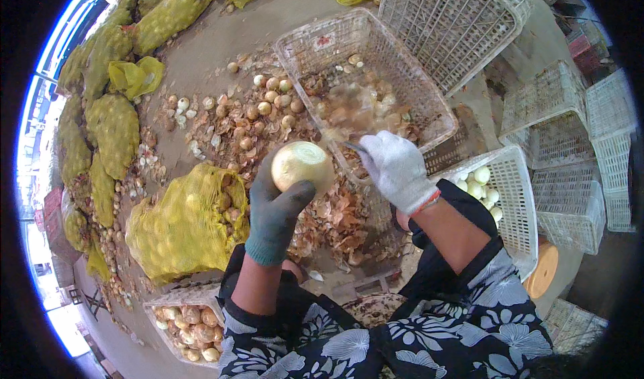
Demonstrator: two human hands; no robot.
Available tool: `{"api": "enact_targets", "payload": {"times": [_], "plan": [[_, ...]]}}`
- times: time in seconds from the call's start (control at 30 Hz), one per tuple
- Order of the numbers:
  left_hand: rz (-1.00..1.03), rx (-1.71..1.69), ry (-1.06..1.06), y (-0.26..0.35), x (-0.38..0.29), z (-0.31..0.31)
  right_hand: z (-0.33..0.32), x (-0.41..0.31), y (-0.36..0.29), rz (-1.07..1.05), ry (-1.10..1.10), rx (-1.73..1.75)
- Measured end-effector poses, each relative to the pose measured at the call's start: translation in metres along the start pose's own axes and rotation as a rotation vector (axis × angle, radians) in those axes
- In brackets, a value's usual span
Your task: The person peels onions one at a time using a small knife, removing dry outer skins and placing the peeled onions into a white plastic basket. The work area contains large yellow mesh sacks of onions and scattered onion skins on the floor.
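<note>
My left hand (pixel 271 213), in a dark green-grey glove, grips a pale onion (pixel 297 170) with its cut end facing up. Beside it my right hand (pixel 400 172), in a white knit glove, is closed around a small tool with a thin dark blade (pixel 354 146), probably a knife; its handle is hidden in the fist. The blade is apart from the onion. Beyond both hands lies a large dirty plastic crate (pixel 297 72) holding onion skins and scraps. Loose brown skins (pixel 337 215) are heaped on the floor below my hands.
An open yellow mesh sack of onions (pixel 181 223) lies left. A crate of unpeeled onions (pixel 176 298) stands lower left, and a white crate of peeled onions (pixel 518 203) at my right. Empty crates (pixel 543 102) are stacked beyond. Full mesh sacks (pixel 113 132) line the far left.
</note>
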State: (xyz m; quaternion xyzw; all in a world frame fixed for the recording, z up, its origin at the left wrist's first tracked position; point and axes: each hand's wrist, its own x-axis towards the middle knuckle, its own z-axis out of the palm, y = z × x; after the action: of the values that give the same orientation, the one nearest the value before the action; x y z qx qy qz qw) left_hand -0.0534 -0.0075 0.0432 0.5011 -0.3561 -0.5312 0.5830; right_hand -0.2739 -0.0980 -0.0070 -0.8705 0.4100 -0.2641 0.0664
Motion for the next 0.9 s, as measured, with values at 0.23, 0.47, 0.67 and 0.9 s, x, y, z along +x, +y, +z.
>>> {"api": "enact_targets", "payload": {"times": [0.23, 0.47, 0.67, 0.9], "plan": [[0.032, -0.100, -0.023, 0.004, 0.010, -0.005, 0.006, -0.008, 0.055, 1.203, 0.157, 1.200], [-0.100, -0.150, 0.057, -0.006, 0.013, -0.007, 0.051, -0.042, 0.083, 0.832, -0.013, 0.719], [-0.321, -0.235, 0.006, -0.039, 0.002, -0.001, 0.065, -0.077, 0.051, 1.434, -0.400, 1.112], [-0.391, -0.263, -0.073, -0.050, -0.011, 0.003, 0.015, -0.130, 0.037, 1.607, -0.570, 1.406]]}}
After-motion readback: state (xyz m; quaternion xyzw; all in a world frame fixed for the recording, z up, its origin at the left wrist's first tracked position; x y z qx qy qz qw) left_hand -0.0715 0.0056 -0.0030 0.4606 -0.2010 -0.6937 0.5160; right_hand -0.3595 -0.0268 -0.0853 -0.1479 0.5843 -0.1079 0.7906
